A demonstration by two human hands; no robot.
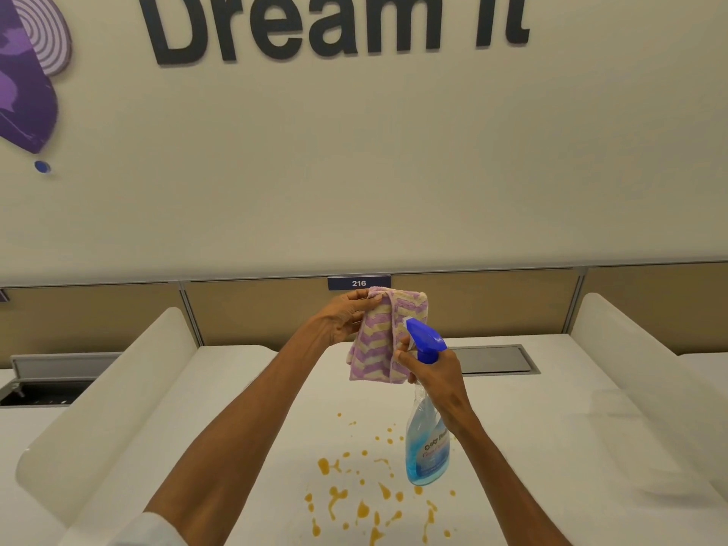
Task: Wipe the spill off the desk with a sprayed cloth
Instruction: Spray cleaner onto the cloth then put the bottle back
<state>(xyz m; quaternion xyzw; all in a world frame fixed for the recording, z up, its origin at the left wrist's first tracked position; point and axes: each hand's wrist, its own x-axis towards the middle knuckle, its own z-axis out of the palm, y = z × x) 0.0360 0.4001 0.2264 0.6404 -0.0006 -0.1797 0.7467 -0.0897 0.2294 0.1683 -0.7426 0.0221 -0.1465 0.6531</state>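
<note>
Cloth (384,336), striped lilac and cream and folded, hangs from the left hand (346,319), whose fingers (364,299) pinch its top corner; the rest drapes down below that pinch, clear of the desk (551,427). Its long axis runs near vertical, top edge uppermost, with the broad face turned toward the nozzle. The right hand (437,382) is clenched around the neck of the spray bottle (427,439), one fingertip on the trigger, and the blue spray head (423,336) sits just above those fingers, pointing up and left at the cloth, almost touching it. The orange spill (354,494) lies scattered on the desk well below both hands, untouched. Judged risks: with the nozzle this close, the jet may soak one spot instead of spreading; if the head is aimed past the cloth edge, mist will land on the partition (256,309) beyond the fingers. The light pinch may let the wetted, heavier cloth slip and fall. The bottle hangs directly above the spill, so any drip would add to it.
</note>
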